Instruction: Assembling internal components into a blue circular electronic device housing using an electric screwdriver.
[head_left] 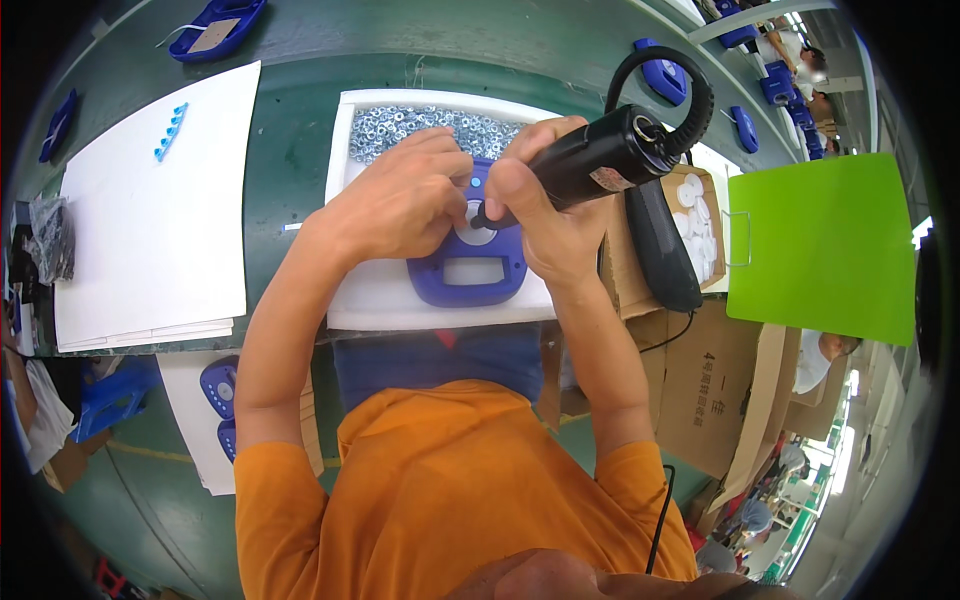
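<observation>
A blue plastic housing [470, 291] with a rectangular opening lies on a white foam tray [372, 300] in front of me. In my right hand [555, 215] is a black electric screwdriver [597, 157], tilted so that its tip reaches down to a pale round part [478, 236] in the middle of the housing. My left hand [412, 195] is at the housing's left side, fingers curled and pinched beside the screwdriver's tip. Whatever those fingers pinch is too small or hidden. Many small metal nuts or washers [400, 125] fill the tray's far part.
White sheets [150, 220] are stacked at the left, with a light-blue plastic strip [172, 132] on top. A cardboard box of white discs [697, 225], a long black device [660, 250] and a green board [825, 250] stand right. More blue housings [662, 75] lie farther off.
</observation>
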